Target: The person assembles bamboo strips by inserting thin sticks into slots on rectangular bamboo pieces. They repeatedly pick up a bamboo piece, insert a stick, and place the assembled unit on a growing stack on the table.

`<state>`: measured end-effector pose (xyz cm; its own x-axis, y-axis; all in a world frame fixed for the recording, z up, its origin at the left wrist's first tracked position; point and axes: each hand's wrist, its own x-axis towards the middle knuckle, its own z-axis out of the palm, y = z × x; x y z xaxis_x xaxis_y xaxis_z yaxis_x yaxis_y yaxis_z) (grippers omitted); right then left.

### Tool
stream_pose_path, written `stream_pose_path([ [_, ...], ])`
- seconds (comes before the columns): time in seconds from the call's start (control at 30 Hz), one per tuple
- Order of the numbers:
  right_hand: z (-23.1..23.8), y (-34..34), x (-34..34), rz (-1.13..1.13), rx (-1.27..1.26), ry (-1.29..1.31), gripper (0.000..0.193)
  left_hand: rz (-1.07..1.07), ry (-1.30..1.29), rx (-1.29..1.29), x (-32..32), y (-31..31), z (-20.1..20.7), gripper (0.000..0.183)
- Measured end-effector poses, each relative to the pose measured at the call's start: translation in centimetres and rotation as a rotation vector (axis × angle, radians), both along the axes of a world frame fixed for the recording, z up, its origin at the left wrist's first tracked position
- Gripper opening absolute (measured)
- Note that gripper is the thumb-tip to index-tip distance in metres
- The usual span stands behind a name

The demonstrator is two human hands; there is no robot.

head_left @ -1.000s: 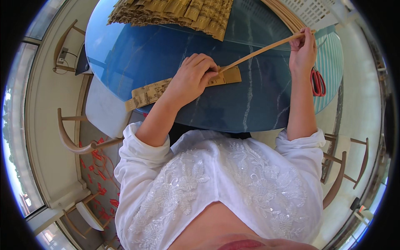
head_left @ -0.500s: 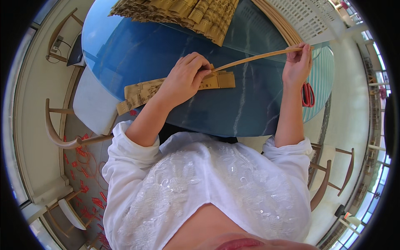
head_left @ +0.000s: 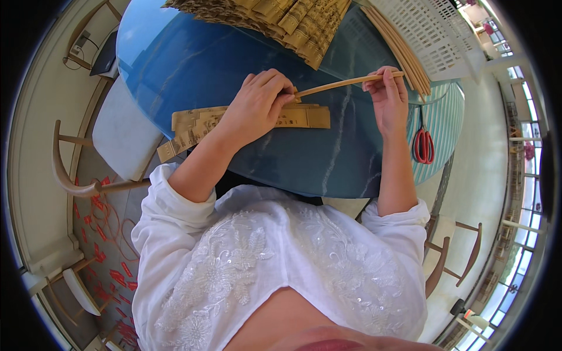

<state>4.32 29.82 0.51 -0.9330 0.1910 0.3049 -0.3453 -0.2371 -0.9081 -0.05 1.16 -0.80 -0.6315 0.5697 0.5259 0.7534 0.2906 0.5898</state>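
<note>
My left hand [head_left: 256, 106] is closed in a pinch over a small folded gold piece [head_left: 297, 96], where the near end of a thin bamboo stick [head_left: 336, 85] goes in. Under that hand, flat printed gold-brown strips [head_left: 301, 116] lie on the blue table; whether they are paper or cloth I cannot tell. My right hand [head_left: 389, 102] pinches the stick near its far end, which pokes out a little past the fingers. The stick slants up to the right between my hands, above the tabletop. The left fingertips hide how far it reaches into the fold.
A thick stack of pleated gold pieces [head_left: 281, 26] lies at the far side of the blue table [head_left: 193, 76]. Several bamboo sticks [head_left: 404, 52] lie by a white perforated basket [head_left: 433, 38]. Red-handled scissors [head_left: 423, 145] are right of my right forearm. A chair [head_left: 126, 131] stands left.
My right hand has come left, nearer my left hand, and less of the stick shows between them. The left hand keeps its pinch. The whole view has shifted slightly.
</note>
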Motion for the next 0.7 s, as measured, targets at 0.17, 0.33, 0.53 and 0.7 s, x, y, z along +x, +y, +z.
stream_pose_path([
  [0.17, 0.0, 0.6, -0.1, -0.066, -0.027, -0.032, 0.022, 0.086, 0.094, -0.015, -0.1, -0.1, 0.0, 0.020],
  [0.33, 0.0, 2.1, -0.3, -0.169, -0.109, 0.017, 0.022, 0.303, 0.273, -0.017, -0.1, -0.5, 0.6, 0.048],
  [0.53, 0.6, 2.1, -0.1, -0.217, -0.137, 0.026, 0.023, 0.352, 0.282, 0.000, -0.6, -0.6, -0.3, 0.040],
  [0.7, 0.8, 1.8, -0.1, -0.265, -0.142, 0.015, 0.022, 0.335, 0.294, 0.008, -0.5, -0.7, -0.2, 0.040],
])
